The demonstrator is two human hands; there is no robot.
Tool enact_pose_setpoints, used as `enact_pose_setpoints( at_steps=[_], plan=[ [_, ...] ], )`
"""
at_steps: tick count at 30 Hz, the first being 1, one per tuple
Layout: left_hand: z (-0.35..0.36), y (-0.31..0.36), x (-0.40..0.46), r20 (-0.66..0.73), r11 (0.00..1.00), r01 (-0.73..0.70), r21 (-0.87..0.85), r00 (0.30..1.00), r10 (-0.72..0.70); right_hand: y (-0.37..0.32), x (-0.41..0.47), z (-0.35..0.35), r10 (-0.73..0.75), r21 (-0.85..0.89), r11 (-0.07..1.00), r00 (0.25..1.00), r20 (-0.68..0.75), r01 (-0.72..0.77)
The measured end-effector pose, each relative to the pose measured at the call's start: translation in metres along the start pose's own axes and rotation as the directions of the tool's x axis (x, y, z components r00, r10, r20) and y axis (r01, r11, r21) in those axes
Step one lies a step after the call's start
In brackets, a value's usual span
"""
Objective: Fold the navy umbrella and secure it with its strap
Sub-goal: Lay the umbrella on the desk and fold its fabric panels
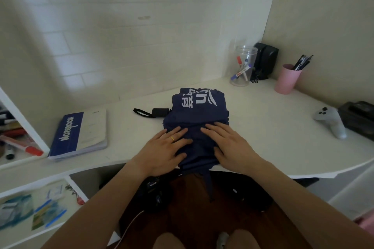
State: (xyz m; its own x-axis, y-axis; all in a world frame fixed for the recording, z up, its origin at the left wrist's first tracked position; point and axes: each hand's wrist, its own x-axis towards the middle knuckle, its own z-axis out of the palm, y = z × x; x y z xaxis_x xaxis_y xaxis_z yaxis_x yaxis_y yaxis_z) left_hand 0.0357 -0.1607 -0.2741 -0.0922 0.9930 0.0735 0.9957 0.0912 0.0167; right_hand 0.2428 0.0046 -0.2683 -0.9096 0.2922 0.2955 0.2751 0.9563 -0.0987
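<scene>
A navy umbrella [197,119] with white lettering is lying flattened on a white desk [263,127], its canopy bunched and reaching from mid-desk to the near edge, where a narrow navy strap [209,184] is hanging down over the front. Its black handle [160,112] is sticking out to the left, with a black wrist loop [141,112] trailing on the desktop. The person's left hand [164,151], wearing a gold ring [172,138], is lying palm down on the fabric with fingers spread and flat, pinching nothing. The right hand [228,145] is pressing flat beside it, fingers likewise spread, the two sets of fingertips close together but apart over the middle of the canopy. To the left, a blue and white notebook [81,134] is resting on the desk, well apart from the umbrella. At the back right, a clear plastic jar [243,65] of markers is standing just beside a black speaker [266,59], near a pink cup [287,79] holding dark pens. Far right, a pale grey handheld controller [329,122] is lying near a dark box [358,118].
</scene>
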Motion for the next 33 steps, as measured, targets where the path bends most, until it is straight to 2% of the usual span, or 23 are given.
enact_pose_setpoints(
  at_steps=[2, 4, 7, 11, 13, 14, 15, 16, 17, 18, 19, 20, 21, 23, 27, 30, 33],
  plan=[
    [-0.004, -0.005, 0.009, 0.049, 0.999, 0.036, -0.037, 0.998, -0.034, 0.012, 0.005, 0.003, 0.067, 0.029, 0.997, 0.985, 0.159, -0.072],
    [-0.008, -0.009, 0.017, 0.103, 0.992, 0.073, -0.099, 0.993, -0.063, 0.023, 0.009, 0.004, 0.073, 0.067, 0.993, 0.965, 0.251, -0.093],
    [-0.009, -0.008, 0.023, 0.112, 0.982, 0.119, -0.149, 0.988, -0.103, 0.037, 0.009, 0.006, 0.014, 0.042, 0.999, 0.954, 0.298, -0.027],
    [0.004, -0.003, 0.015, 0.11, 0.991, 0.102, -0.083, 0.99, -0.093, 0.042, 0.002, 0.003, -0.008, 0.014, 1.0, 0.931, 0.365, 0.003],
    [0.008, -0.003, 0.013, 0.118, 0.994, 0.092, -0.066, 0.99, -0.083, 0.042, 0.009, -0.005, 0.006, 0.067, 0.997, 0.939, 0.343, -0.031],
    [0.009, -0.004, 0.013, 0.123, 0.996, 0.078, -0.052, 0.99, -0.071, 0.042, 0.015, -0.011, 0.042, 0.126, 0.989, 0.965, 0.258, -0.076],
    [0.009, -0.003, 0.013, 0.132, 0.997, 0.061, -0.035, 0.99, -0.056, 0.042, 0.024, -0.018, 0.116, 0.225, 0.965, 0.987, 0.107, -0.138],
    [0.009, -0.003, 0.013, 0.141, 0.999, 0.047, -0.021, 0.989, -0.043, 0.042, 0.036, -0.026, 0.251, 0.345, 0.914, 0.966, -0.064, -0.214],
    [0.009, -0.003, 0.013, 0.144, 0.999, 0.04, -0.015, 0.989, -0.037, 0.043, 0.049, -0.034, 0.422, 0.458, 0.837, 0.886, -0.192, -0.299],
    [0.01, -0.003, 0.012, 0.145, 0.999, 0.038, -0.013, 0.989, -0.036, 0.044, 0.064, -0.042, 0.581, 0.555, 0.737, 0.781, -0.229, -0.385],
    [0.01, -0.003, 0.011, 0.145, 0.999, 0.036, -0.013, 0.989, -0.033, 0.045, 0.079, -0.049, 0.697, 0.64, 0.616, 0.696, -0.171, -0.459],
    [0.01, -0.003, 0.01, 0.143, 0.999, 0.034, -0.012, 0.989, -0.032, 0.047, 0.094, -0.053, 0.762, 0.713, 0.483, 0.645, -0.056, -0.509],
    [0.01, -0.003, 0.01, 0.141, 0.999, 0.034, -0.011, 0.99, -0.032, 0.048, 0.107, -0.055, 0.778, 0.767, 0.361, 0.625, 0.066, -0.531],
    [0.01, -0.003, 0.01, 0.137, 0.999, 0.033, -0.013, 0.99, -0.031, 0.05, 0.125, -0.054, 0.749, 0.815, 0.213, 0.626, 0.217, -0.538],
    [0.011, -0.002, 0.009, 0.126, 1.0, 0.03, -0.007, 0.992, -0.029, 0.044, 0.121, -0.061, 0.678, 0.913, 0.109, 0.701, 0.22, -0.393],
    [0.013, -0.003, 0.009, 0.105, 1.0, 0.029, -0.006, 0.994, -0.028, 0.038, 0.097, -0.061, 0.617, 0.935, 0.119, 0.762, 0.194, -0.334],
    [0.015, -0.004, 0.009, 0.094, 0.999, 0.041, -0.023, 0.995, -0.039, 0.029, 0.066, -0.052, 0.562, 0.928, 0.15, 0.801, 0.203, -0.341]
  ],
)
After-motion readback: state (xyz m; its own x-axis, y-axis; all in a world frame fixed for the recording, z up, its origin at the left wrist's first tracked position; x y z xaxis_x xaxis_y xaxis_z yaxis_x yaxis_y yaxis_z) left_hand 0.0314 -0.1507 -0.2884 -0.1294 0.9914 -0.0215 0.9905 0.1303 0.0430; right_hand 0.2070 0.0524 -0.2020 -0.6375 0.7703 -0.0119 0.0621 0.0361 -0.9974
